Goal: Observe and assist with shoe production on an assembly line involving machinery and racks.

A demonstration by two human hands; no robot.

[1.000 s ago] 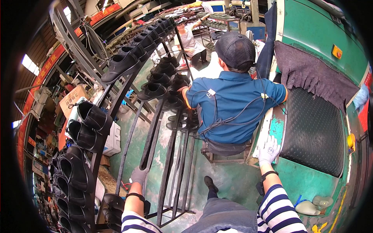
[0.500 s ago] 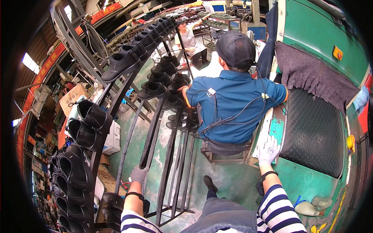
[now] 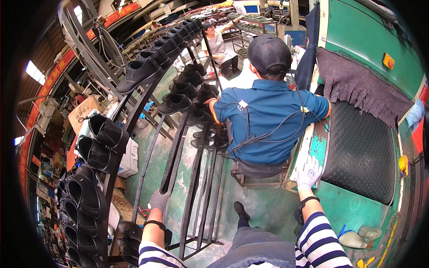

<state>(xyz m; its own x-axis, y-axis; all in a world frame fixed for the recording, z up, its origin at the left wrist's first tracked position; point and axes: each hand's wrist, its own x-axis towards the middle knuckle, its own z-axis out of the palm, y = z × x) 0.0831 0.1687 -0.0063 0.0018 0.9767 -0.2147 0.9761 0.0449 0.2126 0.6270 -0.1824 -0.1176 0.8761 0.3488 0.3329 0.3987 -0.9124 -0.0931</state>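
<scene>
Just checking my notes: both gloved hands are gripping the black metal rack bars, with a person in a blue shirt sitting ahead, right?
Not quite. Only the left hand grips a rack bar; the head view shows the right hand resting on the green machine's edge. The person in the blue shirt does sit ahead.

One view only: a head-worn fisheye camera, looking steeply down and forward from the wearer's standing height. The wearer's striped forearms enter from the lower edge, the left hand (image 3: 159,199) and right hand (image 3: 309,173) close to the lens. Ahead, at mid range, sits a co-worker in a blue shirt (image 3: 268,120). The black shoe rack (image 3: 178,147) bends along the left; the green machine (image 3: 362,147) fills the right.
</scene>
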